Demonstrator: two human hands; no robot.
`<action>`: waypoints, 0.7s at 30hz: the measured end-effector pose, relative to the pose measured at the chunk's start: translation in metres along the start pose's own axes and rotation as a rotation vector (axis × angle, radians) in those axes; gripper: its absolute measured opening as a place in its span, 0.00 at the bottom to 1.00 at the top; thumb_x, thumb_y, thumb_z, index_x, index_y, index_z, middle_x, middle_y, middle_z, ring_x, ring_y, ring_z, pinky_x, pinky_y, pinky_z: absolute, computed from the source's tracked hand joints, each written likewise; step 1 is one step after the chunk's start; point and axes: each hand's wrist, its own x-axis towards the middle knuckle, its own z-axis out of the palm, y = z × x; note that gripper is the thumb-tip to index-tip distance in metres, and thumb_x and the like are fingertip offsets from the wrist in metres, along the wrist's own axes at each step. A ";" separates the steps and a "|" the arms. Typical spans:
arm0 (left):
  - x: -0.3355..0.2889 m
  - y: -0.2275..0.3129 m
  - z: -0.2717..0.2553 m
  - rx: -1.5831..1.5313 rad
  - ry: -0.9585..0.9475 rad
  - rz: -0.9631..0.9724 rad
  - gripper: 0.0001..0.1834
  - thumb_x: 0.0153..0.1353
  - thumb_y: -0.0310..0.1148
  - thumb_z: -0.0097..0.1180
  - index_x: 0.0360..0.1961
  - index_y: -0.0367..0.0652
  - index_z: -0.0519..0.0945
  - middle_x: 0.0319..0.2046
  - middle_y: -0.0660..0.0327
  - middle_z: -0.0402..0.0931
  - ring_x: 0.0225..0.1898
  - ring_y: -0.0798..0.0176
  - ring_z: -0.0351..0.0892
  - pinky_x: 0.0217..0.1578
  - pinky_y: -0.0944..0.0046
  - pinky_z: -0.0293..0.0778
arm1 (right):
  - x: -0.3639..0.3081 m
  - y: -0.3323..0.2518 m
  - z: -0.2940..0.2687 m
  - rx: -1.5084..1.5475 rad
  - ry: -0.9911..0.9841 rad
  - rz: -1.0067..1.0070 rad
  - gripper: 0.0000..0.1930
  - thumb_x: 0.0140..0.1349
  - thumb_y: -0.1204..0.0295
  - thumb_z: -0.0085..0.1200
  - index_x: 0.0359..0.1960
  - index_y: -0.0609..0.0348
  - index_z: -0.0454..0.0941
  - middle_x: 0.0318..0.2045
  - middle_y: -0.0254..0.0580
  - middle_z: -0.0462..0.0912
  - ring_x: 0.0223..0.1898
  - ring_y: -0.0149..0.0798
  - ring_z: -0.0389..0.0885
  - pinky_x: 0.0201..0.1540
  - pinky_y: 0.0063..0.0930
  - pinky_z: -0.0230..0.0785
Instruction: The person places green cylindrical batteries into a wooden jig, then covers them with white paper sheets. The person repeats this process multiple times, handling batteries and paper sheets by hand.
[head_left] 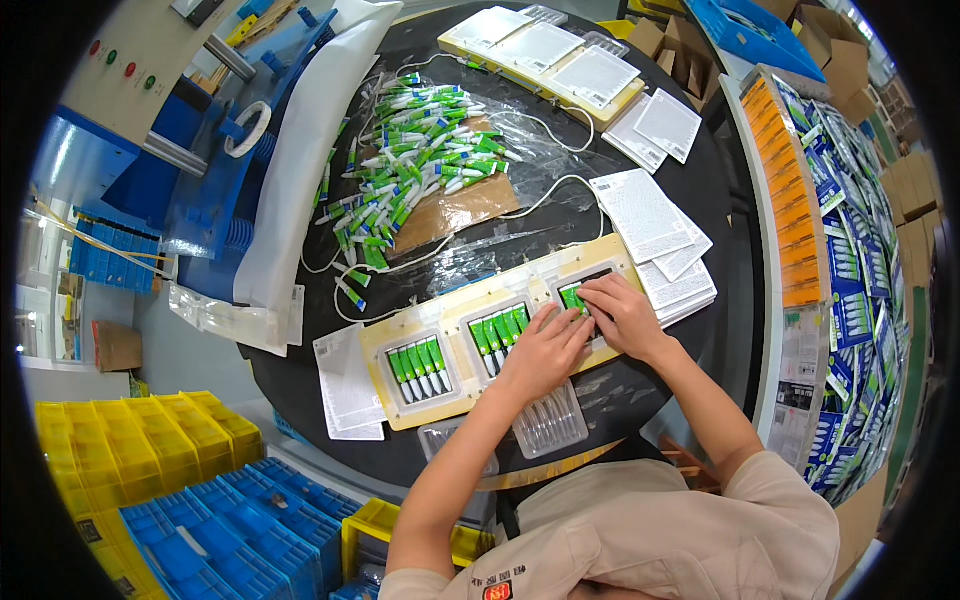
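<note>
Both my hands work at the right-hand opening of a long cream-yellow fixture lying aslant on the table. My left hand reaches in from the lower left, its fingers bent together at the opening; what they grip is hidden. Over the same opening, the fingertips of my right hand close on a small green and white tube, partly covered by the fingers. In the left opening, several tubes with white caps lie side by side. The middle opening holds a similar row of tubes, partly behind my left hand.
A heap of loose tubes lies on cardboard and plastic film beyond the fixture. White printed cards are stacked at right, more cards at left. A second fixture sits at the back. Clear blister trays lie near me. A white cable crosses the table.
</note>
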 end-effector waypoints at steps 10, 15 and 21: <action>-0.010 -0.006 -0.014 -0.054 0.013 -0.003 0.26 0.61 0.37 0.66 0.59 0.40 0.78 0.55 0.58 0.82 0.62 0.58 0.77 0.73 0.41 0.56 | 0.030 -0.007 -0.005 0.001 0.080 -0.026 0.09 0.57 0.79 0.60 0.40 0.65 0.84 0.42 0.47 0.84 0.44 0.50 0.81 0.48 0.40 0.75; -0.046 -0.091 -0.080 0.228 0.352 -0.545 0.19 0.61 0.23 0.55 0.55 0.37 0.79 0.55 0.53 0.79 0.59 0.50 0.77 0.61 0.48 0.72 | 0.152 -0.011 0.047 0.032 0.106 -0.077 0.07 0.59 0.78 0.59 0.39 0.63 0.84 0.41 0.45 0.85 0.45 0.50 0.83 0.46 0.41 0.77; -0.055 -0.223 -0.129 0.562 0.047 -0.678 0.15 0.57 0.20 0.56 0.46 0.40 0.82 0.49 0.55 0.78 0.55 0.51 0.75 0.52 0.53 0.76 | 0.271 -0.014 0.167 -0.513 -0.296 -0.338 0.05 0.51 0.76 0.58 0.31 0.58 0.83 0.44 0.38 0.81 0.51 0.46 0.79 0.46 0.39 0.77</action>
